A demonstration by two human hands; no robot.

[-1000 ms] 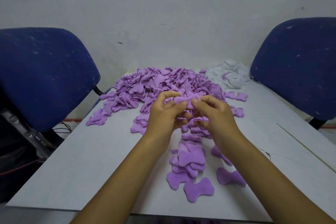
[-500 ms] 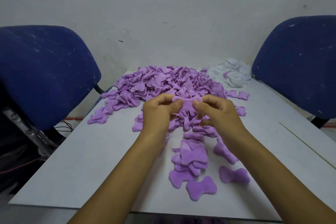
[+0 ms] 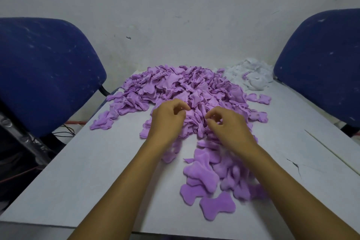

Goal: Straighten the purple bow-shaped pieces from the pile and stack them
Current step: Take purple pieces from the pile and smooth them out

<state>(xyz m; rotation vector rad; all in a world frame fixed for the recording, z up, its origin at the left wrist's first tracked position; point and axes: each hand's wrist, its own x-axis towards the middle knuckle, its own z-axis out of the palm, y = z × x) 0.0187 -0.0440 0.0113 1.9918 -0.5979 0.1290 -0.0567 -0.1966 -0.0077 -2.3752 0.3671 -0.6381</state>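
A big pile of purple bow-shaped pieces (image 3: 181, 87) covers the far middle of the white table (image 3: 87, 171). Nearer to me lies a loose stack of flattened purple pieces (image 3: 202, 177), with a single flat piece (image 3: 217, 207) in front of it. A blurred purple piece (image 3: 253, 191) lies at the stack's right side, beside my right forearm. My left hand (image 3: 167, 121) and my right hand (image 3: 228, 126) hover side by side at the pile's near edge. Their fingers are loosely curled and I see no piece in either hand.
Two blue chair backs flank the table, one on the left (image 3: 42, 72) and one on the right (image 3: 321, 64). A heap of white pieces (image 3: 251, 76) sits at the far right corner. Stray purple pieces (image 3: 101, 122) lie near the left edge. Cables hang below on the left.
Both hands held one purple piece between them above the pile. That piece has left my hands, and both hands have moved forward and down to the pile's near edge.
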